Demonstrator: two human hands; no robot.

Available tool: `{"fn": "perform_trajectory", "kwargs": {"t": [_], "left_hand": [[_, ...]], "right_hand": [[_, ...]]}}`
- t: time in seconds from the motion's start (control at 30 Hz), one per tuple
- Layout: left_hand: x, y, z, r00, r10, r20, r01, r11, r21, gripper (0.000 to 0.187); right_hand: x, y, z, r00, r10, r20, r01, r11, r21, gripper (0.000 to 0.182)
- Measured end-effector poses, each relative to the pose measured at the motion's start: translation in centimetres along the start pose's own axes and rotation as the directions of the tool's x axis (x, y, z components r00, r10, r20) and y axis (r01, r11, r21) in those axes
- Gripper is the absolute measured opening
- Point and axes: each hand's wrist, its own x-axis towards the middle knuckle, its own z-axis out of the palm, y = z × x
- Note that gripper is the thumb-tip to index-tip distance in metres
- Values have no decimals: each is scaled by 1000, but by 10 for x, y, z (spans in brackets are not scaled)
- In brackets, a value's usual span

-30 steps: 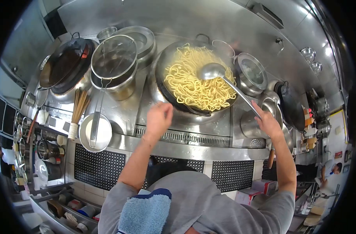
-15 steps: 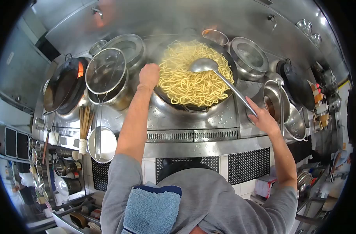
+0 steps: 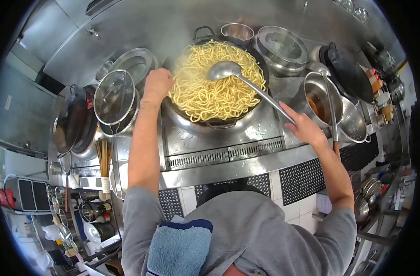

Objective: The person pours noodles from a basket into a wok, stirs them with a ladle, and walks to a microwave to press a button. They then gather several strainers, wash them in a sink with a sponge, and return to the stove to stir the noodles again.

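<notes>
Thick yellow noodles [image 3: 219, 99] fill a wide black wok [image 3: 264, 69] on the steel stove, with steam rising at its left. My right hand [image 3: 306, 128] grips the end of a long-handled steel ladle [image 3: 223, 70], index finger stretched along the handle. The ladle's bowl rests on the noodles, its rounded back upward. At the wok's left rim my left hand [image 3: 158, 85] is closed in a fist; whatever it may hold is hidden by the hand. One loop handle of the wok shows at the back, another at the front.
To the left are a round mesh strainer [image 3: 114, 97] on a pot, a lidded pot [image 3: 134, 64] and a bamboo brush [image 3: 104, 165]. On the right stand a pot of brown liquid [image 3: 317, 103], a colander [image 3: 355, 122] and a lidded pan [image 3: 283, 48]. A small steel bowl [image 3: 237, 32] sits behind.
The view has shifted, so the wok, ladle and both hands appear farther left and slightly higher. The wok's back handle shows more clearly. Both hands keep much the same pose.
</notes>
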Motion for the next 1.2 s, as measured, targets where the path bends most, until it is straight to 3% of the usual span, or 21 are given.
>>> {"fn": "perform_trajectory", "kwargs": {"t": [0.23,0.33,0.53,0.63,0.7,0.77,0.9,1.03,1.13,1.2], "left_hand": [[-16,-12,16,988,152,33,-132,932,-338,23],[-26,4,12,985,160,64,-110,871,-480,22],[-50,16,-14,992,104,-77,-129,836,-534,17],[-90,17,-35,996,29,-82,-65,871,-487,13],[-123,8,-26,995,-92,-37,66,889,-453,11],[-154,-24,17,988,-155,-22,121,843,-524,9],[-188,-44,69,990,-88,-110,29,892,-451,7],[-194,-34,75,990,-82,-114,19,885,-465,7],[-202,-25,84,994,-61,-92,7,863,-505,6],[-210,-21,90,997,-42,-67,2,858,-513,6]], "right_hand": [[4,2,6,1000,21,11,-21,1000,-16,77],[3,1,8,999,31,18,-31,1000,-1,77],[-2,-1,11,997,77,24,-77,997,21,76],[-4,5,15,1000,-2,-19,3,997,78,75],[-6,6,12,995,-78,-67,85,990,113,76],[-18,-15,-2,999,43,-13,-38,962,269,72],[-46,-60,-20,972,166,168,-232,799,555,67],[-59,-94,-14,908,137,396,-417,376,827,63],[-49,-107,-4,896,25,443,-432,278,858,65],[-40,-110,11,883,32,468,-456,293,840,64]]}}
